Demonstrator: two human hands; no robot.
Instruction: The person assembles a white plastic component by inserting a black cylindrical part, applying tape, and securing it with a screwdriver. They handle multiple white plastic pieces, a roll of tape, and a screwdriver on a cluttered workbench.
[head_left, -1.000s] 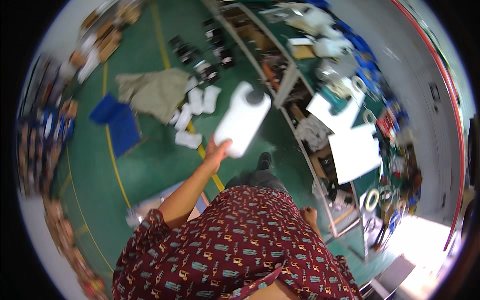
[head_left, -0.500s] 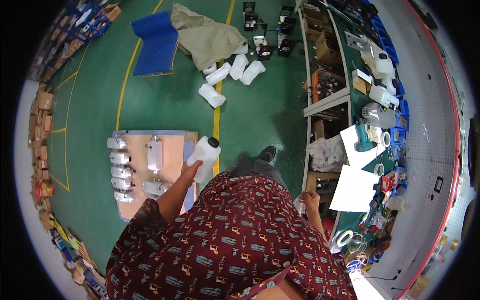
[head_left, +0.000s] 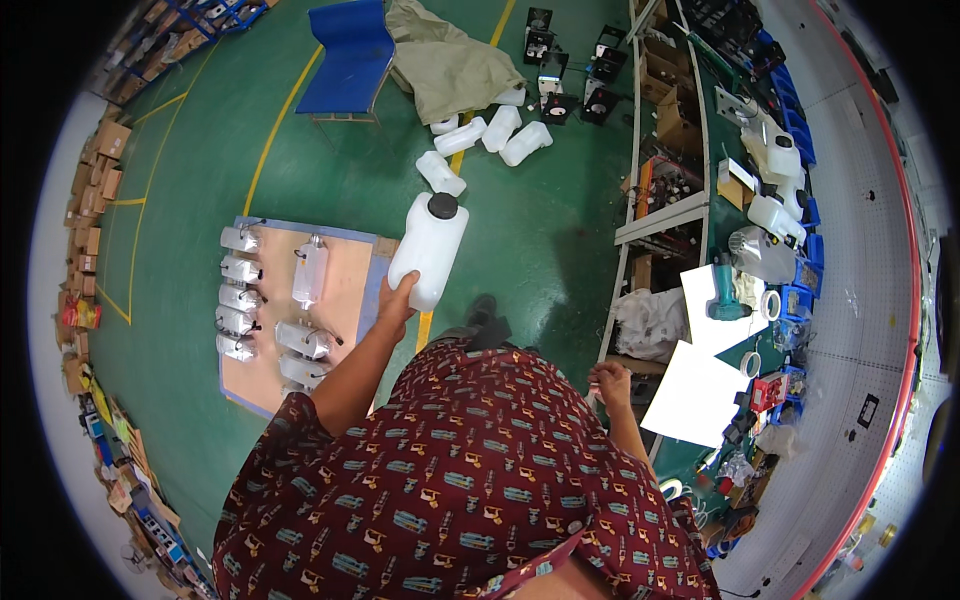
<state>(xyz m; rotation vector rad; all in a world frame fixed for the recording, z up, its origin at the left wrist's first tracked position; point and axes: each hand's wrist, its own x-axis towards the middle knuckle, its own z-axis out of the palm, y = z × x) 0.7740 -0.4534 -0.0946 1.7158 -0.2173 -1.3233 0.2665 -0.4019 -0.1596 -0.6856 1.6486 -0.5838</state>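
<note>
My left hand grips the base of a white plastic tank with a black cap (contents hidden), held above the wooden board. More white tanks lie at twelve o'clock. My right hand, at three o'clock, is curled and empty.

a factory workshop: green painted floor with yellow lines, a pallet of white tanks, cluttered benches, stacked boxes along the wall.
</note>
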